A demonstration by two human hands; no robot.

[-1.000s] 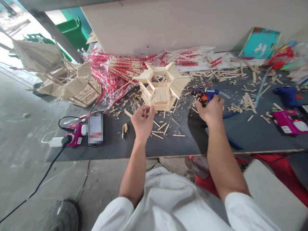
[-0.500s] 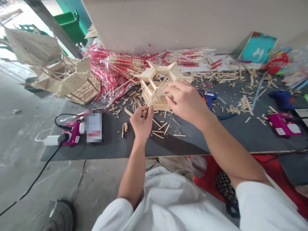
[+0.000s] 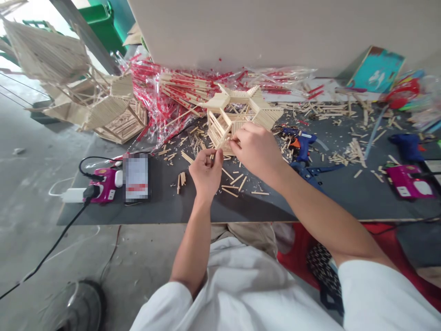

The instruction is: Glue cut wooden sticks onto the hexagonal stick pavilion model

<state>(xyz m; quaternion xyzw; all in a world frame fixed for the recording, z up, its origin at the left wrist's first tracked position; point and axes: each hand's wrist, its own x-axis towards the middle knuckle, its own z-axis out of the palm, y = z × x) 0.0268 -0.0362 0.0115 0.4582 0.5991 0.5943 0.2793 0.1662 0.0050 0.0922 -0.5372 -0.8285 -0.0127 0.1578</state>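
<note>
A pale model built of thin wooden sticks (image 3: 272, 115) stands on the dark table, with a star-shaped top and slatted sides. Just in front of it, my left hand (image 3: 206, 174) pinches what looks like a short wooden stick (image 3: 224, 141) between thumb and forefinger, its tip pointing up. My right hand (image 3: 257, 146) is at the model's front, thumb and fingers closed together close to that stick. Whatever those fingertips hold is too small to make out. Loose cut sticks (image 3: 234, 186) lie on the table below my hands.
Red-tipped sticks in plastic wrap (image 3: 179, 92) lie behind. To the right are a blue glue gun (image 3: 303, 145), blue cutters (image 3: 315, 171) and scattered offcuts (image 3: 354, 151). On the left are a larger stick model (image 3: 103, 110), a purple power strip (image 3: 106, 184) and a phone (image 3: 137, 178).
My right hand has moved left and down, its fingers closing near my left fingertips. The blue cutters show more fully beside my right forearm. The view has shifted slightly.
</note>
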